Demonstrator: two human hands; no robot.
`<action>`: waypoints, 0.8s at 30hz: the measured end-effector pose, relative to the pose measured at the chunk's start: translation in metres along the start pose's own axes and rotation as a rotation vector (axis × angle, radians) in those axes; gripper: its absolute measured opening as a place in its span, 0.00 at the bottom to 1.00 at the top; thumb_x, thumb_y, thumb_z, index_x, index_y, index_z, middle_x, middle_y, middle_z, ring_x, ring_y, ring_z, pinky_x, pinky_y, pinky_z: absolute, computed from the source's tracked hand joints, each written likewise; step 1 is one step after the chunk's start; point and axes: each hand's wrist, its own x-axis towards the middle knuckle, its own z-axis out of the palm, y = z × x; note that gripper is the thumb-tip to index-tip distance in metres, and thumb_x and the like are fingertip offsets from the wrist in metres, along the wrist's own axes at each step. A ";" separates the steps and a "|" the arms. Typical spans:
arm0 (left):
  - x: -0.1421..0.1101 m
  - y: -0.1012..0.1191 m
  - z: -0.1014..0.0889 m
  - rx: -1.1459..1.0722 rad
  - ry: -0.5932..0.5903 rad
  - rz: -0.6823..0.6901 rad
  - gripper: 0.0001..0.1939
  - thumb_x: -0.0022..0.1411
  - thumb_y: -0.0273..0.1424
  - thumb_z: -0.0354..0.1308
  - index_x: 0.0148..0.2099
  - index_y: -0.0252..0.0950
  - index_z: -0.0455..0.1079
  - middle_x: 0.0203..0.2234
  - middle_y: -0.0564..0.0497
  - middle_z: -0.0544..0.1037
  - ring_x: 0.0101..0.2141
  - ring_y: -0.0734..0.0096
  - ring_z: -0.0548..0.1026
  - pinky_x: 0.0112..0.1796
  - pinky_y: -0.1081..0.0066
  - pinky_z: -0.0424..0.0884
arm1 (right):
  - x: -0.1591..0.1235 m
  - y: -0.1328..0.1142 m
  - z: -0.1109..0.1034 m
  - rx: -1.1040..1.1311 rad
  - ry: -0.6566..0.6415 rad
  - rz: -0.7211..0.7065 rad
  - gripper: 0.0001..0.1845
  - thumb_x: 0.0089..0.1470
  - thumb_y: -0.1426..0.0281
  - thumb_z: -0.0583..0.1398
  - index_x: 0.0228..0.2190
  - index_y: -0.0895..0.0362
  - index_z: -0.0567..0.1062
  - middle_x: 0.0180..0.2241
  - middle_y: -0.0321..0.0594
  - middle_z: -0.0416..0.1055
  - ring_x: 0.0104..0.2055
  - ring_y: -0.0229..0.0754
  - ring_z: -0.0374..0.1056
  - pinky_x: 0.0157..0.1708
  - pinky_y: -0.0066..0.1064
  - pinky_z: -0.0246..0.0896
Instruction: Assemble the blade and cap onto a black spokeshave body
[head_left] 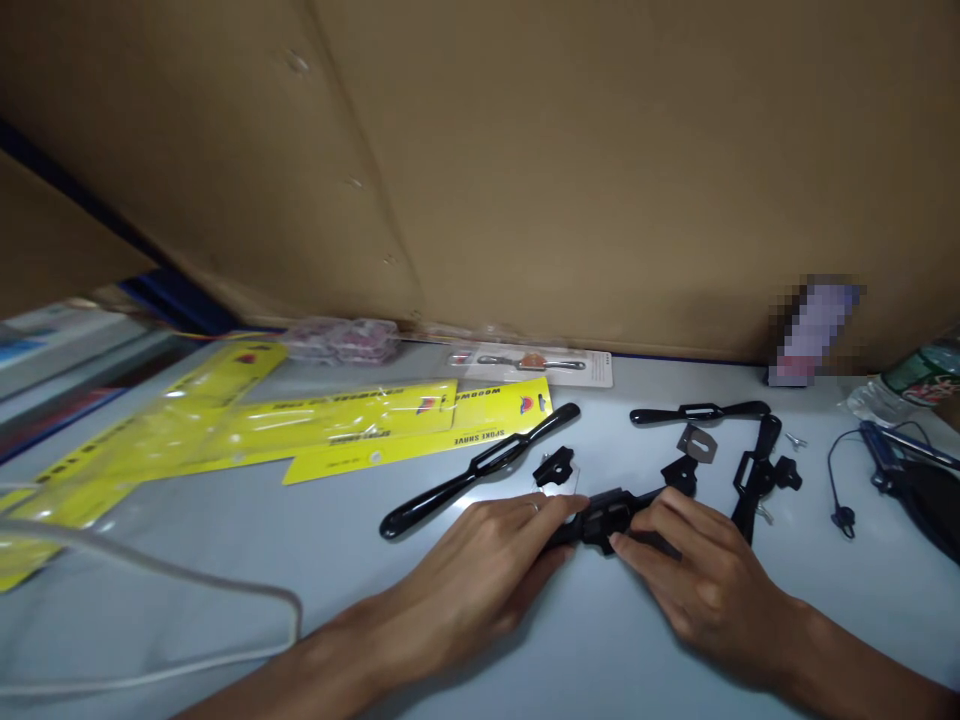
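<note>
Between my two hands is a black spokeshave (606,520), held just above or on the table. My left hand (487,555) is closed round its left handle. The fingers of my right hand (701,570) are bent round the right handle, with a fingertip against the centre body. A second spokeshave body (487,468) lies beyond my left hand, beside a black cap piece (555,466) on a bright metal blade. Beyond my right hand are another black cap (679,474) and a slotted dark blade (697,444).
More spokeshave bodies lie at right, one at the back (701,412), one nearer (756,475), with small screws (796,442). Yellow cards (420,430) in clear plastic cover the left. A white cable (187,575) loops front left. A bottle (911,385) stands far right.
</note>
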 end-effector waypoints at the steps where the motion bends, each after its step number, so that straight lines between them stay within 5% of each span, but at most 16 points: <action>1: 0.000 0.000 0.000 -0.006 -0.006 -0.009 0.16 0.72 0.28 0.49 0.60 0.41 0.59 0.41 0.48 0.82 0.36 0.58 0.82 0.33 0.61 0.78 | 0.000 0.000 0.001 -0.010 0.000 0.008 0.14 0.63 0.83 0.54 0.41 0.65 0.80 0.34 0.47 0.74 0.38 0.47 0.67 0.38 0.37 0.69; 8: 0.000 -0.001 0.001 -0.020 -0.006 -0.026 0.13 0.72 0.28 0.49 0.57 0.39 0.62 0.39 0.48 0.81 0.35 0.61 0.80 0.33 0.63 0.76 | -0.001 -0.001 0.005 -0.017 0.005 0.041 0.13 0.62 0.83 0.56 0.41 0.65 0.79 0.35 0.47 0.73 0.38 0.47 0.66 0.37 0.37 0.67; 16: 0.001 0.000 -0.005 0.137 -0.075 0.127 0.33 0.61 0.17 0.48 0.65 0.45 0.64 0.33 0.50 0.76 0.29 0.63 0.74 0.26 0.67 0.68 | 0.003 0.000 0.004 -0.012 -0.001 0.051 0.14 0.62 0.83 0.55 0.39 0.62 0.80 0.34 0.46 0.73 0.36 0.46 0.66 0.35 0.38 0.67; 20: 0.003 0.001 -0.006 0.134 -0.078 0.119 0.33 0.58 0.14 0.48 0.63 0.42 0.68 0.33 0.49 0.77 0.29 0.64 0.74 0.27 0.68 0.68 | 0.011 0.007 -0.007 0.136 0.179 0.130 0.14 0.63 0.82 0.55 0.41 0.59 0.79 0.31 0.42 0.73 0.33 0.42 0.66 0.32 0.34 0.67; 24: 0.004 0.000 -0.007 0.137 -0.055 0.139 0.36 0.54 0.14 0.47 0.62 0.42 0.69 0.31 0.50 0.76 0.26 0.66 0.72 0.24 0.70 0.65 | 0.016 0.019 -0.024 0.254 0.325 0.406 0.09 0.61 0.79 0.61 0.38 0.55 0.79 0.32 0.39 0.76 0.34 0.41 0.71 0.33 0.34 0.68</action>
